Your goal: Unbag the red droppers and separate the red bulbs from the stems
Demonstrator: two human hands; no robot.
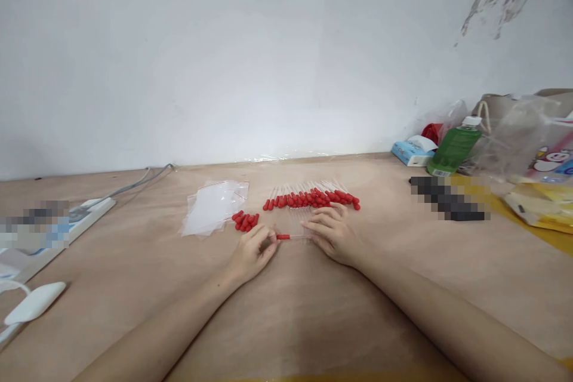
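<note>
Between my hands lies a glass dropper with a red rubber bulb [283, 237] and a thin clear tube [296, 237]. My left hand [255, 249] pinches the bulb end at the left. The tube's right end is under the fingers of my right hand [335, 234], closed around it with the other fingers stretched forward. Just beyond my right fingertips lie several loose clear tubes [299, 212]. Behind them is a row of droppers [308, 197], red bulbs toward me. A small heap of loose red bulbs [245, 221] sits beside my left hand.
Clear plastic bags [213, 208] lie left of the bulbs. At far left is a power strip [96, 210] with a cable and a white plug [36, 302]. On the right stand a tissue pack [409, 153], a green bottle [454, 148] and plastic bags [510, 143]; a blurred dark object [447, 198] lies nearer.
</note>
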